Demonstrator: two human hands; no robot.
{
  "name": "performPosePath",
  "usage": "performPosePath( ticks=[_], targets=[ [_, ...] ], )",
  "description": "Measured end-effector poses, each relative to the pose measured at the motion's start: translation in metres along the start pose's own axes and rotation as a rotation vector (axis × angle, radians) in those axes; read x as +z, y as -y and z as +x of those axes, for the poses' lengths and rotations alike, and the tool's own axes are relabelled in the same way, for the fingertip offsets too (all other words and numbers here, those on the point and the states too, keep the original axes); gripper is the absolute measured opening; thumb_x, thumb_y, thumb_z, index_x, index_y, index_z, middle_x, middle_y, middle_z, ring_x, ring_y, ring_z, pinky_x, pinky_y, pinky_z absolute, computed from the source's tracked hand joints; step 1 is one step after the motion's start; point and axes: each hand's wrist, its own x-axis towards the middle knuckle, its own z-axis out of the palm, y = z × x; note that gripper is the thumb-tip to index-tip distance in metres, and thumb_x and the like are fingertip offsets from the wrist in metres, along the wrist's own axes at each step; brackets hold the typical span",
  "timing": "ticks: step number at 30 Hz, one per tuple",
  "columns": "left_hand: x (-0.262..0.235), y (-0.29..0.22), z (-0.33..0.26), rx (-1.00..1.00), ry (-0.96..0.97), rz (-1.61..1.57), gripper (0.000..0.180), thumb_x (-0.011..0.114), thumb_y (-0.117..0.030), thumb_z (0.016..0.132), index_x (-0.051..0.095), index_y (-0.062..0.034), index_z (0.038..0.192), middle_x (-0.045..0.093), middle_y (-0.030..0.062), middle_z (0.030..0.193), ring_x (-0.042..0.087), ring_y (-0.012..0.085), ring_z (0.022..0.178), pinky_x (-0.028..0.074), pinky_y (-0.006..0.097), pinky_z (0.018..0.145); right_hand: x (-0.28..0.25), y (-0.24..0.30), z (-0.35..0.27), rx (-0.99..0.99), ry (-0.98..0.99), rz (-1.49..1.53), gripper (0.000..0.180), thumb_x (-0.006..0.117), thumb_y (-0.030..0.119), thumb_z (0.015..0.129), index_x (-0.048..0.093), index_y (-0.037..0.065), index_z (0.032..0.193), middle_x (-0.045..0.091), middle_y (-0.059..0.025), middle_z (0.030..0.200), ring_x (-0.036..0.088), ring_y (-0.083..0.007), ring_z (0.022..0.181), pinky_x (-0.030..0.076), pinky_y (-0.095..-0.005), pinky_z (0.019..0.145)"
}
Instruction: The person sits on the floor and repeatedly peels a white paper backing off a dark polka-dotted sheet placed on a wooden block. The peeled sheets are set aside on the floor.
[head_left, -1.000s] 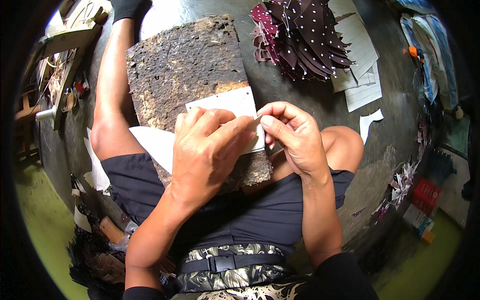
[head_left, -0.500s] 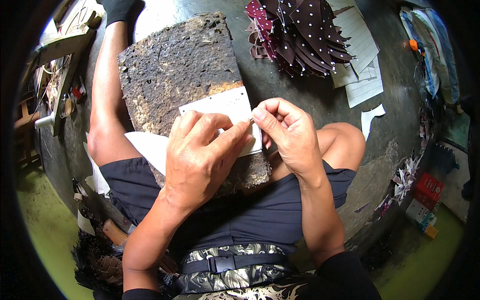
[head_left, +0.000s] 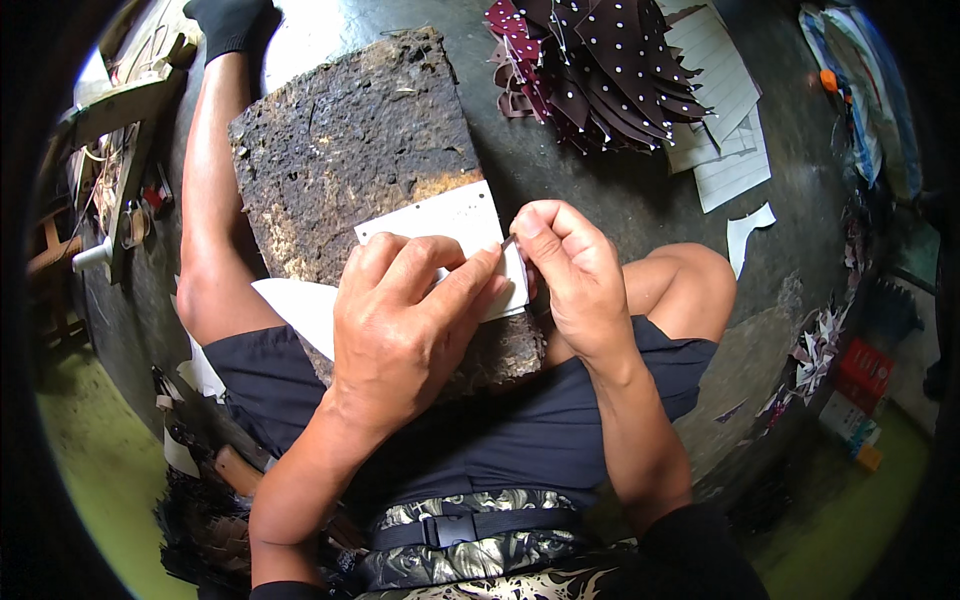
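A flat white card [head_left: 455, 215] with small dark holes near its edge lies on the near part of a rough, dark, pitted board [head_left: 350, 140]. My left hand [head_left: 405, 315] is curled over the card and holds it down, forefinger and thumb close together at its right edge. Just right of that edge, my right hand [head_left: 570, 265] is closed in a pinch. A short thin dark piece [head_left: 509, 241] shows between the two hands' fingertips; its kind is too small to tell. Beside my left hand, a white curved-edged piece [head_left: 300, 308] sticks out over the board's left side.
Beyond the board sits a pile of dark, white-dotted cut pieces [head_left: 620, 70], with lined paper sheets [head_left: 735, 170] beside it. A white cut-out [head_left: 745, 235] lies on the floor at right. Scraps [head_left: 820, 340] and a red box [head_left: 862, 375] stand farther right. Wooden furniture [head_left: 125, 110] is at left.
My right hand's pinch has drawn slightly right, away from my left fingertips, and a thin dark piece now shows between them. My left hand stays on the card. The whole view has shifted slightly.
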Motion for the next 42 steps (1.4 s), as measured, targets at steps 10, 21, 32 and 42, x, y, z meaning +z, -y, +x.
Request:
performPosePath(
  ticks=[10,21,32,42],
  targets=[
    [0.002,0.003,-0.001,-0.035,-0.029,-0.065,0.030,0.096,-0.016,0.088,0.086,-0.0127,0.116,0.071,0.0021,0.100,0.064,0.0250,0.087,0.050,0.042,0.078,0.008,-0.010,0.000,-0.043,0.061,0.063,0.031,0.065,0.031,0.123,0.068,0.003,0.111,0.064,0.0046,0.092,0.054,-0.0030,0.087,0.050,-0.0246,0.076],
    [0.002,0.003,-0.002,-0.026,-0.012,-0.042,0.029,0.097,-0.016,0.087,0.086,-0.0137,0.114,0.071,0.0007,0.098,0.064,0.0227,0.085,0.048,0.041,0.076,0.001,-0.016,0.006,-0.022,0.046,0.108,0.030,0.065,0.031,0.123,0.068,0.004,0.110,0.064,0.0065,0.092,0.053,-0.0020,0.084,0.048,-0.0234,0.073],
    [0.001,0.002,-0.001,-0.028,-0.010,-0.018,0.029,0.097,-0.017,0.086,0.086,-0.0160,0.113,0.071,-0.0013,0.098,0.064,0.0216,0.088,0.046,0.041,0.080,-0.007,-0.034,0.018,-0.002,-0.028,0.032,0.035,0.068,0.035,0.122,0.069,0.003,0.108,0.062,0.0062,0.086,0.052,-0.0023,0.078,0.045,-0.0248,0.068],
    [-0.006,0.005,0.005,-0.022,0.044,-0.003,0.030,0.098,-0.020,0.084,0.085,-0.0205,0.111,0.069,-0.0040,0.096,0.064,0.0217,0.093,0.044,0.042,0.089,-0.012,-0.041,0.026,-0.009,-0.060,-0.043,0.037,0.069,0.038,0.121,0.069,0.004,0.107,0.059,0.0063,0.082,0.050,-0.0029,0.074,0.044,-0.0258,0.065]
  ],
)
